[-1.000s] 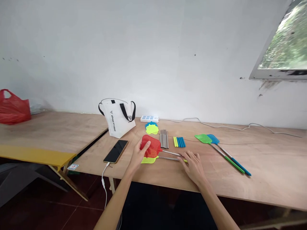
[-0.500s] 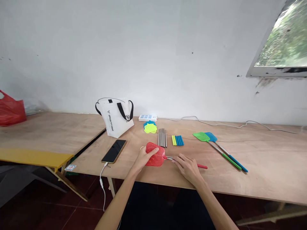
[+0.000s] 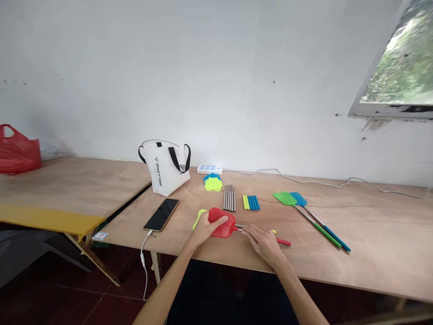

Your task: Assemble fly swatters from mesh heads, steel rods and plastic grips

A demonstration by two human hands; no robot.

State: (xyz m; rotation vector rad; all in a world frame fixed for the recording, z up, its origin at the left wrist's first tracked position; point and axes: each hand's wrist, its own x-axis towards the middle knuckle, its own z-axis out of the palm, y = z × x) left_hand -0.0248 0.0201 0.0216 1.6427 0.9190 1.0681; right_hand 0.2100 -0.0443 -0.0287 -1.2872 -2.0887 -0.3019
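A red fly swatter [image 3: 223,229] lies crosswise near the front edge of the table, its red handle pointing right. My left hand [image 3: 204,228] grips its mesh head, thumb on top. Over the metal shaft, my right hand [image 3: 263,241] is closed, its fingers hiding part of the rod. Behind the red one lies a yellow fly swatter [image 3: 199,218], partly covered; its handle tip shows past my right hand. Farther back are several metal rods [image 3: 229,198], several yellow and blue handle grips [image 3: 251,202], and loose yellow [image 3: 213,184] and blue [image 3: 212,176] mesh heads.
Green [image 3: 286,197] and blue [image 3: 299,198] fly swatters lie on the right. On the left are a phone [image 3: 161,215] with a cable and a white bag [image 3: 169,174]. A power strip [image 3: 209,169] sits by the wall. A red plastic bag [image 3: 20,153] rests on the other table [image 3: 84,180].
The red swatter has shifted slightly toward the table's front edge, both hands on it. More of the yellow swatter behind it now shows. The view has tilted a little.
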